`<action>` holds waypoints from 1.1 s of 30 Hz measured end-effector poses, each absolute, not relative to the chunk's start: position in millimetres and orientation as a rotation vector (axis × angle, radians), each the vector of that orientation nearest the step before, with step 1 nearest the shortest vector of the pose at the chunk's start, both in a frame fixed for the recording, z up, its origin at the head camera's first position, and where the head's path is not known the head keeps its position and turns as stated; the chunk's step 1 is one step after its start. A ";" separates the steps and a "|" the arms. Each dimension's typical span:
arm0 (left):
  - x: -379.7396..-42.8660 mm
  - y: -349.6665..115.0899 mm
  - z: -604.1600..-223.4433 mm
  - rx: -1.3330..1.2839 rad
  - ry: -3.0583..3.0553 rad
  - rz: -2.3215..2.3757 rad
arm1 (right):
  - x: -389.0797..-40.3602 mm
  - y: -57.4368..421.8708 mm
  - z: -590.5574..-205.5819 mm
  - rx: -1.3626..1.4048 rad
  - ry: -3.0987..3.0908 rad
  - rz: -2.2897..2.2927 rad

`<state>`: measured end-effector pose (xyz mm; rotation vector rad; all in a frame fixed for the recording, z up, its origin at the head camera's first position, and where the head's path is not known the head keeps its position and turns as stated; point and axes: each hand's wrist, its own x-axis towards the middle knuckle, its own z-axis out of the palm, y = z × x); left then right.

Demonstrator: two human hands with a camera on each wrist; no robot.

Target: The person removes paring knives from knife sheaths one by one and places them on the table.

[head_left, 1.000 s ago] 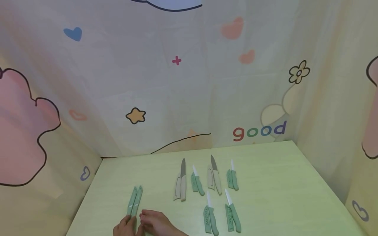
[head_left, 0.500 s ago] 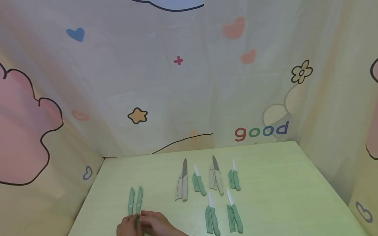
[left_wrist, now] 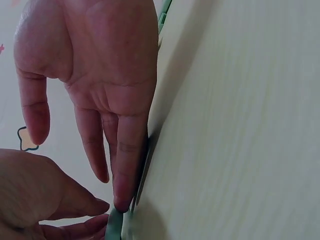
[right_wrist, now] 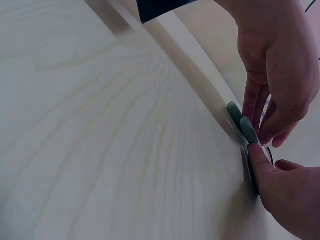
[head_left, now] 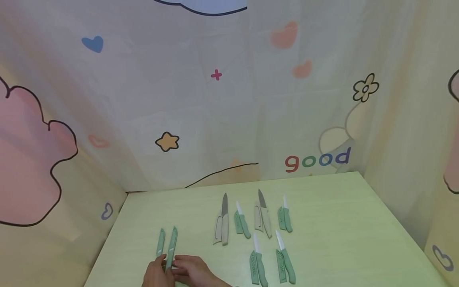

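Two slim green sheathed knives lie side by side at the table's left, tips away from me: the left sheathed knife (head_left: 161, 241) and the right sheathed knife (head_left: 173, 244). My left hand (head_left: 157, 274) is over their near ends, which it partly hides. In the left wrist view its fingers (left_wrist: 127, 155) reach down nearly straight, thumb apart, a fingertip at a green end (left_wrist: 114, 227). From the right side, my right hand (head_left: 196, 272) pinches the right sheathed knife. In the right wrist view its thumb (right_wrist: 257, 157) lies against a green rounded end (right_wrist: 248, 130).
Right of my hands, several unsheathed knives lie beside their sheaths: beige-handled knives with grey blades (head_left: 224, 229), (head_left: 266, 223) and green-handled knives with white blades (head_left: 260, 267), (head_left: 287, 265). A printed curtain (head_left: 222, 99) rises behind the pale table (head_left: 340, 239).
The two sheathed knives first lay close together; the left one shifted left, then the right one shifted right, so the gap between them has widened. The right hand has closed in on the right one.
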<state>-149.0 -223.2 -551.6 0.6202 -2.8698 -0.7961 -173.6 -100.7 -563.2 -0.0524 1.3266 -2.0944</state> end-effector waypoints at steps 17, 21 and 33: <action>-158.2 -215.1 -547.6 0.840 -2.754 -1.124 | -173.1 -88.1 -564.8 -0.051 1.374 -2.142; -155.8 -212.9 -541.9 0.798 -2.739 -1.170 | -171.4 -83.3 -563.4 -0.070 1.441 -2.140; -154.9 -205.1 -551.4 0.667 -2.797 -1.377 | -166.3 -59.8 -555.2 -0.134 1.581 -2.137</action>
